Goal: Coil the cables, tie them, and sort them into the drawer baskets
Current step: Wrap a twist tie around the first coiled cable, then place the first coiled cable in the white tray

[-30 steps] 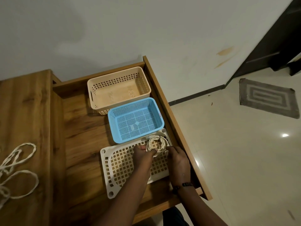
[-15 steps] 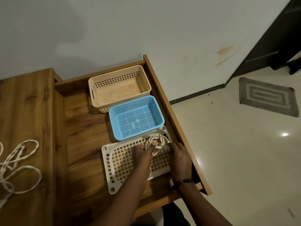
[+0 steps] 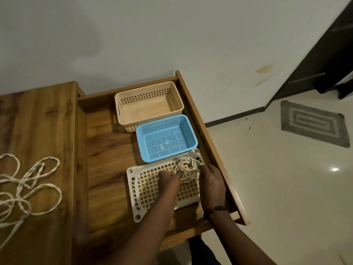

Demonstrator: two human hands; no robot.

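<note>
Pinching the coiled cream cable (image 3: 188, 170) from both sides, the left hand (image 3: 169, 177) had its thumb hooked into the near-left edge of the coil while the right hand (image 3: 212, 180) curled its fingers against the right edge, and between them the bundle sat low in the white lattice basket (image 3: 152, 190), in the corner farthest from the wrists. A dark tie seemed to cross the top of the coil, though it was too small to judge how tight it was. That was the risk: if the tie was slack, letting go could allow the loops to spring apart and spill over the shallow rim. A strand could also snag in the square holes under the fingers and drag out with a withdrawing hand. Just beyond the fingertips stood the blue mesh basket (image 3: 166, 138), touching the white one, and beyond that the beige basket (image 3: 149, 106), both with nothing in them. Well off to the left of the left forearm, a loose cable (image 3: 30, 184) sprawled uncoiled on the wooden desktop (image 3: 38, 115), so sorting was far from done
</note>
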